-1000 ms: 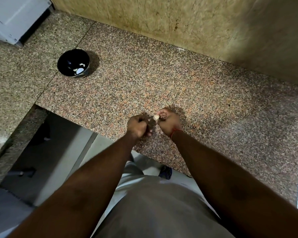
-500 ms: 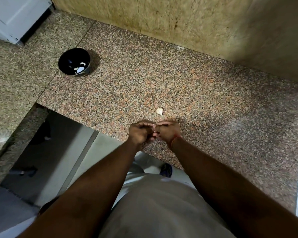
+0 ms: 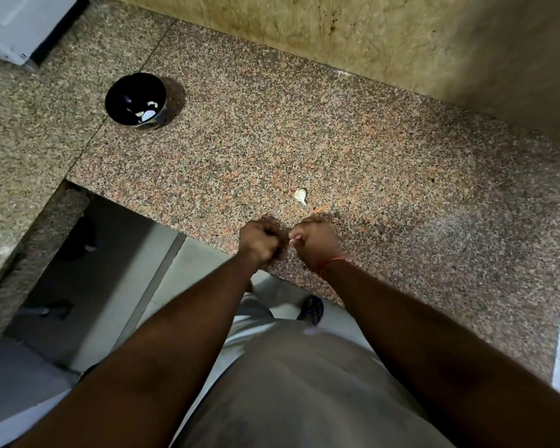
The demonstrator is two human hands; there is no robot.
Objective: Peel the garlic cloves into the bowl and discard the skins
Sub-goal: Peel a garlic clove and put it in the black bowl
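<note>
We have a single view, from a camera worn on the person's head, looking steeply down and forward. At the bottom of the frame we see the person's own torso and both forearms close up, reaching toward the centre. The speckled pinkish granite counter (image 3: 385, 163) fills the middle, its front edge running diagonally; the yellowish wall (image 3: 353, 30) crosses the top. The wide lens bends the edges. No second view shares this scene.

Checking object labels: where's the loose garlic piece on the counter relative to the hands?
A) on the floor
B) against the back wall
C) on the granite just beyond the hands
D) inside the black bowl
C: the loose garlic piece lies on the granite counter just beyond the right hand, far from the black bowl.
</note>
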